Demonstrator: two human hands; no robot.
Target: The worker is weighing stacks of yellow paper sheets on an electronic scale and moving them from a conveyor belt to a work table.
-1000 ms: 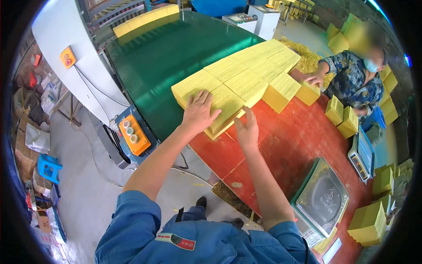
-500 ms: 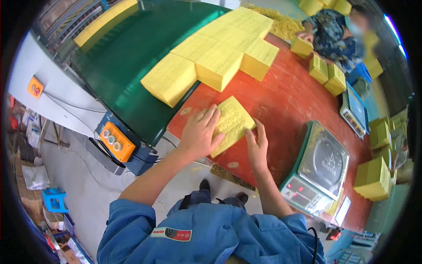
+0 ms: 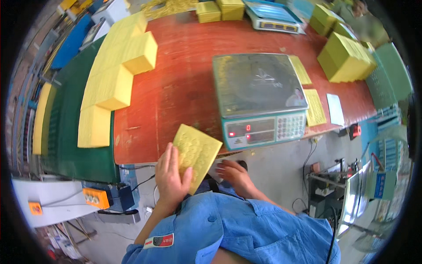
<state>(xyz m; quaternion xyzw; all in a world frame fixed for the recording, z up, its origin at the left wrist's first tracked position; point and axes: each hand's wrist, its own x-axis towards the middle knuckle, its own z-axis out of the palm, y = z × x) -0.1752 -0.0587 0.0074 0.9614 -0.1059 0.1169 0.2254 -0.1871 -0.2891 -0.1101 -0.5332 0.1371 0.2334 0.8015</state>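
Note:
My left hand (image 3: 171, 176) grips the left edge of a thin stack of yellow paper (image 3: 197, 152) stamped with rows of round marks. The stack is tilted at the table's front edge, close to my body. Just right of it is my right hand (image 3: 237, 178), apart from the paper, with nothing in it; its fingers are loosely spread and a little blurred. A green-framed digital scale (image 3: 261, 86) with a bare metal pan stands ahead to the right on the red table (image 3: 180, 83).
Thick yellow paper blocks (image 3: 116, 83) line the table's left side, over a green conveyor belt (image 3: 61, 154). An orange button box (image 3: 96, 198) sits below. Another scale (image 3: 274, 20) stands at the back. A yellow paper stack (image 3: 345, 57) and loose sheets (image 3: 314, 108) are at right.
My view has swung to the right, toward the green-framed scale. My right hand has let go of the paper stack and drawn away; my left hand keeps hold, with the stack nearer my body.

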